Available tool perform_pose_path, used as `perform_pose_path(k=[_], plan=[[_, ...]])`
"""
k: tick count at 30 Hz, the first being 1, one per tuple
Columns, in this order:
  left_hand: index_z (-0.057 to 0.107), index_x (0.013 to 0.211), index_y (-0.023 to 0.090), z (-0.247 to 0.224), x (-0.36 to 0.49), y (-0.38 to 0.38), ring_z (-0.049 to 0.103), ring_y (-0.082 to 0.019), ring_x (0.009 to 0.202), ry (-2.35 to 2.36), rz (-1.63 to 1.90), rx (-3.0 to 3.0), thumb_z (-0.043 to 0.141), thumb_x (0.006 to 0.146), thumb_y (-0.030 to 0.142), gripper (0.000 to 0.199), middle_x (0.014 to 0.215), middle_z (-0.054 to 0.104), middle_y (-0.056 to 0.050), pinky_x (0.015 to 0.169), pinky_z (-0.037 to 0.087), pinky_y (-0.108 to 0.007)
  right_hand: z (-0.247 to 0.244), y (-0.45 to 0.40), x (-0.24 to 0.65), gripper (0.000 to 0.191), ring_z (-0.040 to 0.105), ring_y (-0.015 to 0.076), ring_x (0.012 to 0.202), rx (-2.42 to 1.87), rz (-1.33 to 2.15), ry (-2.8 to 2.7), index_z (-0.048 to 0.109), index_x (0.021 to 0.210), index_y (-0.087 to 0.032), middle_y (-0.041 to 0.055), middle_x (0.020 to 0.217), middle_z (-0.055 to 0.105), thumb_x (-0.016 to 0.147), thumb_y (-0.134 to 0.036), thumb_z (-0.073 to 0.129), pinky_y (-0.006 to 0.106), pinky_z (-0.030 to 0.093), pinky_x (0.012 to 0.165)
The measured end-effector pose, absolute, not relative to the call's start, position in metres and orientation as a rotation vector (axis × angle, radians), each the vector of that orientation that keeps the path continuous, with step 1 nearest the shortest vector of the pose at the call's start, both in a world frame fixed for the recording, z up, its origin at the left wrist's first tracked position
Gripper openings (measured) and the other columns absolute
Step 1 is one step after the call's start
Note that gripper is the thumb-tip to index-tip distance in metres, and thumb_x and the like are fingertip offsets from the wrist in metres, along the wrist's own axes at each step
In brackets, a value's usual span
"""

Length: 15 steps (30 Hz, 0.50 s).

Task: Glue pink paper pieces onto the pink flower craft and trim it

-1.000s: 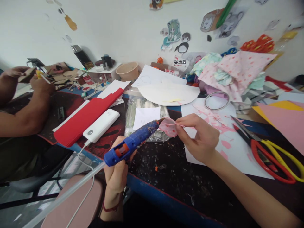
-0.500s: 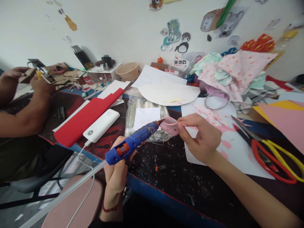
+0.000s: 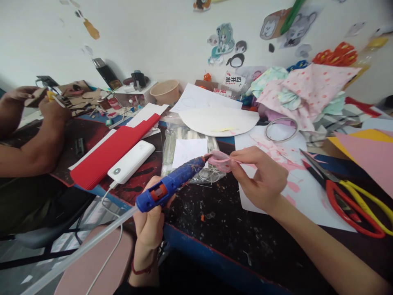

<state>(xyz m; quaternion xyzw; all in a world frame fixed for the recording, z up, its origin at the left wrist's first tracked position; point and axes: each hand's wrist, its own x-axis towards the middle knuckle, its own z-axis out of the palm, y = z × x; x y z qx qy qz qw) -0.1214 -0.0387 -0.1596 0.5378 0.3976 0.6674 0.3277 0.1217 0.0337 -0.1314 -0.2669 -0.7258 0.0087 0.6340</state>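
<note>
- White power bank (image 3: 131, 162): lying on the bench (image 3: 215, 221).
- Left hand (image 3: 151, 225): wrapped round the blue glue gun (image 3: 172, 181).
- Pink petal-like piece (image 3: 220, 161): above the bench, at the nozzle.
- Right hand (image 3: 263, 178): thumb and forefinger pinching that piece.
- Scissors (image 3: 334, 178): lying right.

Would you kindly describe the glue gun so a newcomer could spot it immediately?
Start at the dark tabletop and find the wearer's left hand at its near edge. It grips the glue gun, which points at a pink piece in the right hand. Its blue body and long translucent stick set it apart from the white power bank nearby.
</note>
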Motion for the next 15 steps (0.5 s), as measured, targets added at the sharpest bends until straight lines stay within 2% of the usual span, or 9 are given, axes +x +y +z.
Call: perform_pose_path(k=[6,11,15], plan=[[0.069,0.104,0.02,-0.1585,-0.1185,-0.0351,0.051,-0.017,0.067,1.003,1.761,1.406,0.065,0.091,0.043,0.027,0.081,0.058,-0.005,0.054,0.04,-0.029,-0.131,0.0329,0.1215,0.02,0.069,0.0152,0.075,-0.625,0.044,-1.67,0.065,0.092,-0.02,0.0017,0.081,0.074,0.085,-0.002,0.069,0.03,0.055,0.064],[0.069,0.112,0.02,-0.1606,-0.1175,-0.0311,0.05,-0.016,0.064,0.909,1.824,1.465,0.062,0.092,0.036,0.027,0.079,0.057,-0.005,0.05,0.037,-0.027,-0.1312,0.0326,0.1217,0.02,0.069,0.0152,0.076,-0.63,0.045,-1.681,0.065,0.093,-0.021,0.0012,0.081,0.074,0.086,-0.003,0.068,0.03,0.055,0.064],[0.07,0.102,0.017,-0.1594,-0.1158,-0.0307,0.05,-0.015,0.065,0.916,1.841,1.457,0.058,0.092,0.033,0.022,0.083,0.057,-0.006,0.05,0.038,-0.027,-0.1312,0.0328,0.1219,0.02,0.068,0.0147,0.075,-0.624,0.046,-1.684,0.065,0.093,-0.021,0.0009,0.081,0.073,0.085,-0.002,0.068,0.03,0.055,0.064]])
